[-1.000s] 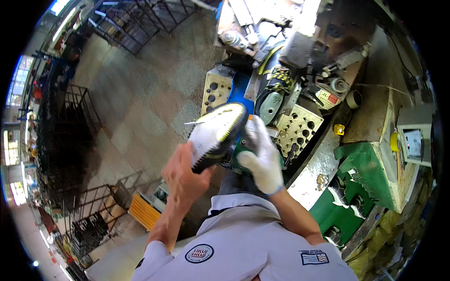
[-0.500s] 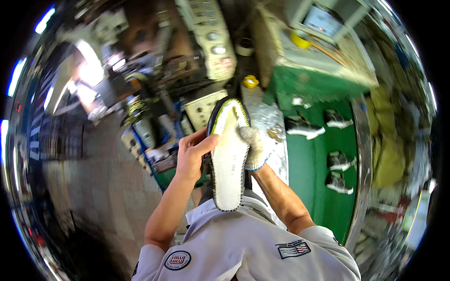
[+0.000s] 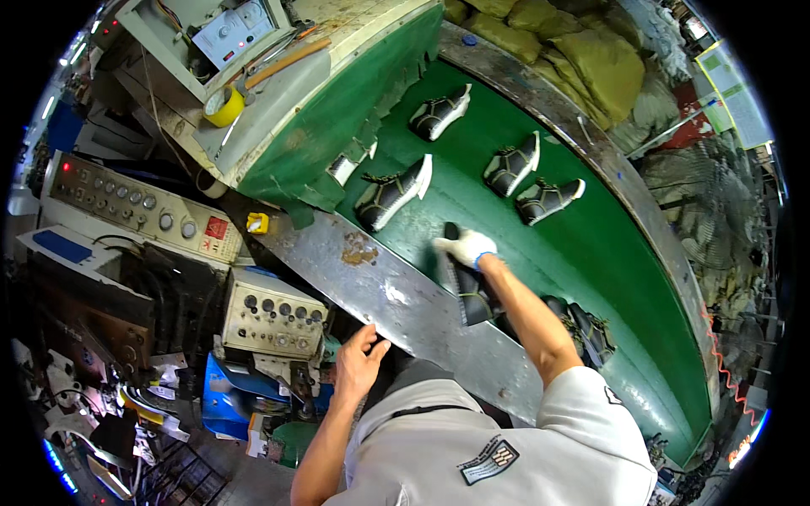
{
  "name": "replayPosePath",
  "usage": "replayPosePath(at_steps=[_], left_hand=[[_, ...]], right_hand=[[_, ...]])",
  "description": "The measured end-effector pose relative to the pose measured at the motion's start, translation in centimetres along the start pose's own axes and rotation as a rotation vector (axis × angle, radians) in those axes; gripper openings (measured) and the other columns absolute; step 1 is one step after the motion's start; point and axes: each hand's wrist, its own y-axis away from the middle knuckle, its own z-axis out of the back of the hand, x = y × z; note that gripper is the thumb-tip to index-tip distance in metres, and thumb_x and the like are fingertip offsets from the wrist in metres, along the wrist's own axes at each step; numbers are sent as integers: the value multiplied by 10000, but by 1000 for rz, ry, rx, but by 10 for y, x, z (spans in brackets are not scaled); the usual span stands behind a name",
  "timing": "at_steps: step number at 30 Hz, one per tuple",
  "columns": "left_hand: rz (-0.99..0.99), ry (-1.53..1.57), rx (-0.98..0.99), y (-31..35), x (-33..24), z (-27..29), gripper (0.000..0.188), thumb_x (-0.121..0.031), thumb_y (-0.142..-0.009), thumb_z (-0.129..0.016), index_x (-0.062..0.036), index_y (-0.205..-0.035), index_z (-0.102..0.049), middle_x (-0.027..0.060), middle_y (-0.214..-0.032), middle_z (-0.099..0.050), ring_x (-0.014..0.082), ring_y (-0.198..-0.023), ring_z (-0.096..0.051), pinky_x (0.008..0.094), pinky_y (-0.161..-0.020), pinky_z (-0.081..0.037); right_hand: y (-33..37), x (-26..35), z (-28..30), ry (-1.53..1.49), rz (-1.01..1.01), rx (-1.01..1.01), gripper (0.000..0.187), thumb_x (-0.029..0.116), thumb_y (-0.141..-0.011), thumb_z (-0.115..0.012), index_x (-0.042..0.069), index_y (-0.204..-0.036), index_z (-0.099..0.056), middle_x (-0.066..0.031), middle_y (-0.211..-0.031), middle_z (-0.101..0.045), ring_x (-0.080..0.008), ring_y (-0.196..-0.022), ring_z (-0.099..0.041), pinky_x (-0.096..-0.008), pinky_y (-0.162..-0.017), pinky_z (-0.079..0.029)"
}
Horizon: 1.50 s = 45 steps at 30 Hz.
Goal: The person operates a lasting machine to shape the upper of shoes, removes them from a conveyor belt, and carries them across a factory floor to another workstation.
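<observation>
My right hand (image 3: pixel 469 246), in a whitish knit glove with a blue cuff, grips a dark grey shoe (image 3: pixel 474 297) over the green belt (image 3: pixel 540 253), close to its metal edge. A dark tip of the shoe shows beyond my fingers; the glove covers its middle. Bare and holding nothing, my left hand (image 3: pixel 361 361) is beside the metal rail (image 3: pixel 396 295), thumb and fingers apart. Farther up the belt stand several dark shoes with white lower parts, among them one shoe (image 3: pixel 395 192) nearest the rail. More dark shoes (image 3: pixel 591 333) lie right of my right forearm, partly hidden by it.
Control boxes with knobs (image 3: pixel 274 314) stand left of the rail. A cream housing with a green flap (image 3: pixel 337 118) spans the belt's far end; a hammer (image 3: pixel 287 63) and a yellow tape roll (image 3: pixel 224 107) lie on it. Olive sacks (image 3: pixel 591 63) are piled beyond the far rail.
My view has turned right, toward the belt. My left hand has let go of the shoe and dropped beside the rail. My right hand has moved out over the belt with a shoe.
</observation>
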Motion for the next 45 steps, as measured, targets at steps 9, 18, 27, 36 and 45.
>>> replayPosePath(at_steps=[9,18,27,36,45], left_hand=[[258,82,-143,14,43,8,425,-305,-952,-750,-22,-1264,-692,172,-1180,-751,229,-1129,-714,353,-960,-547],[280,129,-189,66,57,49,401,-276,-985,-728,12,-1262,-691,97,-1127,-768,132,-1036,-696,290,-914,-545],[140,477,-628,55,33,191,449,-218,-950,-774,-5,-1325,-649,65,-1181,-730,139,-1083,-660,312,-985,-518],[40,988,-796,167,152,313,139,-148,-907,-794,-33,-926,-719,17,-820,-711,96,-651,-651,268,-590,-579],[30,1208,-1139,201,226,357,258,-90,-872,-801,3,-1099,-723,65,-937,-739,146,-752,-707,281,-664,-593]], right_hand=[[-213,25,-124,-578,59,-171,807,599,-790,-821,-48,-1247,-668,-168,-1121,-741,-275,-985,-708,-397,-881,-559],[-223,68,-150,-1329,90,-195,431,65,-770,-855,-87,-1142,-700,-128,-1077,-714,-219,-856,-654,-368,-812,-572],[126,206,-175,-1690,282,1080,641,414,-944,-674,24,-1433,-532,-182,-1336,-641,-377,-1203,-625,-555,-1076,-488],[270,343,-292,-1090,122,1168,396,253,-1024,-643,14,-1338,-609,-94,-1186,-723,-209,-984,-717,-364,-843,-604],[294,408,-388,-886,370,1070,485,286,-995,-676,-18,-1365,-596,-70,-1197,-691,-134,-1011,-669,-298,-890,-551]])
